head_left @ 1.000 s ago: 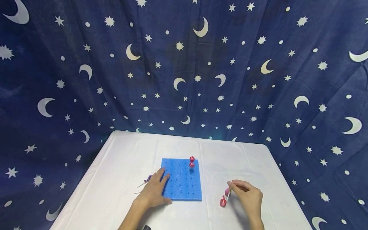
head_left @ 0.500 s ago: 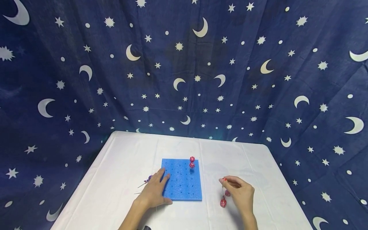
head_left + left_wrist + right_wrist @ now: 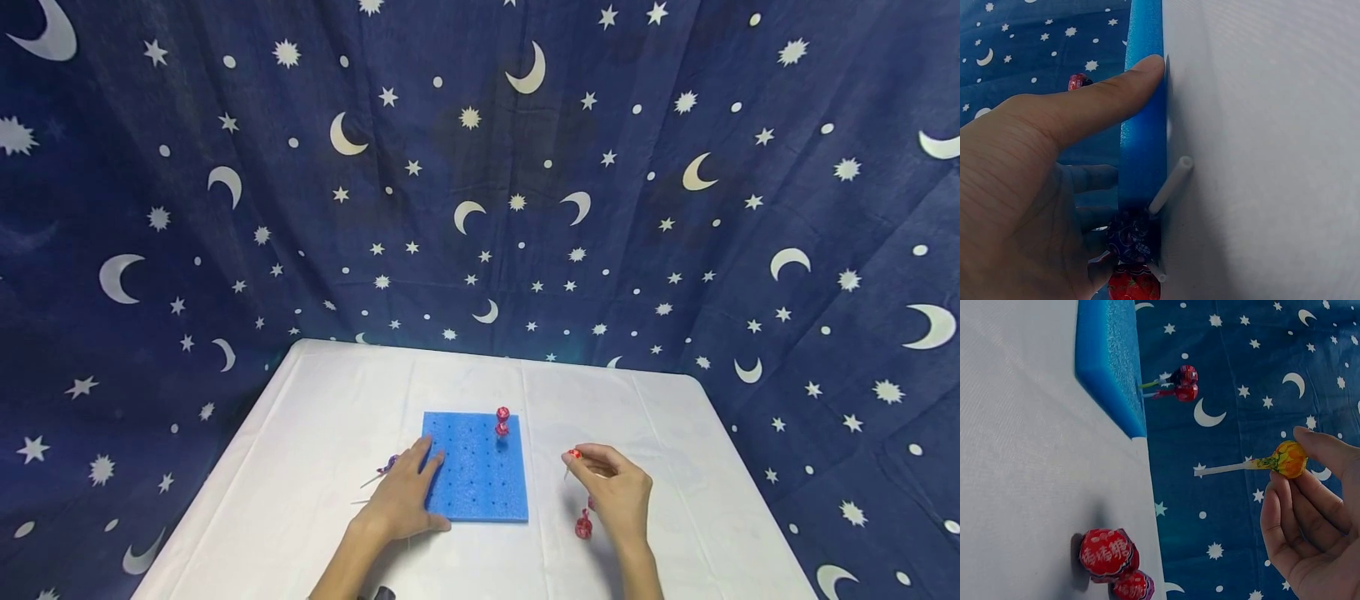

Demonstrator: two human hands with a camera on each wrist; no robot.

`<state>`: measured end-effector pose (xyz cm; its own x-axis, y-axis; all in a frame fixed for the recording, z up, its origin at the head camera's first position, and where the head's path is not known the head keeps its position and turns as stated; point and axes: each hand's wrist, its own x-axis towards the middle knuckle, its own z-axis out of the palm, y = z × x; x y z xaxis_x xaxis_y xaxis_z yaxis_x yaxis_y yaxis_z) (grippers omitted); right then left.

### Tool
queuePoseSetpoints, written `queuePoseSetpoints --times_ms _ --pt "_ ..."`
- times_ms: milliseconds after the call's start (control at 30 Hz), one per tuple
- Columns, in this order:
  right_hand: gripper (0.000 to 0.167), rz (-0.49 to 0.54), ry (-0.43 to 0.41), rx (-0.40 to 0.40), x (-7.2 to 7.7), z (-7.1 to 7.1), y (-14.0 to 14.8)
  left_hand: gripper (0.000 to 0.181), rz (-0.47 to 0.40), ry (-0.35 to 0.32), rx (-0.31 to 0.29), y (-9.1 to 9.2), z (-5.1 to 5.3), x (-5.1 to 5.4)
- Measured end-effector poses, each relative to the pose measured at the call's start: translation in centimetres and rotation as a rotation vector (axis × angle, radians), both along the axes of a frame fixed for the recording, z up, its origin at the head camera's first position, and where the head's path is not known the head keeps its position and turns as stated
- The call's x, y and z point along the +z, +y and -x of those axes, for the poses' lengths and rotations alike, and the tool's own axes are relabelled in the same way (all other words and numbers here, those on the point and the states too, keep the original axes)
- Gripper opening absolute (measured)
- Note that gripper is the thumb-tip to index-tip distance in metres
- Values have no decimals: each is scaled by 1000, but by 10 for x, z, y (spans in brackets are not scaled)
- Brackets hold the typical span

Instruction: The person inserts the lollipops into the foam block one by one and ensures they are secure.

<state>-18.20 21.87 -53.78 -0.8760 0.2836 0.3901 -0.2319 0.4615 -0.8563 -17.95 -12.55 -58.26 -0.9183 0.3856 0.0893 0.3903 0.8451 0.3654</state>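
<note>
The right hand (image 3: 618, 492) pinches an orange-wrapped lollipop (image 3: 1290, 460), right of the blue board (image 3: 476, 467). The left hand (image 3: 401, 498), fingers loosely spread, touches the board's left side.

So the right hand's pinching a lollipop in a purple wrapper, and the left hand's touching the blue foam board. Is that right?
Not quite: the lollipop is wrapped in yellow and orange, not purple, as the right wrist view shows. The rest stands: the right hand is pinching it, and the left hand touches the blue foam board.
</note>
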Motion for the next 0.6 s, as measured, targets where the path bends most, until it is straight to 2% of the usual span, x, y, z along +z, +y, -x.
queuePoseSetpoints --times_ms 233,600 --pt "22 23 47 36 2 5 -6 110 -6 10 -1 -1 1 -1" --pt "24 22 45 67 8 7 -21 110 -1 7 -4 -1 1 -2"
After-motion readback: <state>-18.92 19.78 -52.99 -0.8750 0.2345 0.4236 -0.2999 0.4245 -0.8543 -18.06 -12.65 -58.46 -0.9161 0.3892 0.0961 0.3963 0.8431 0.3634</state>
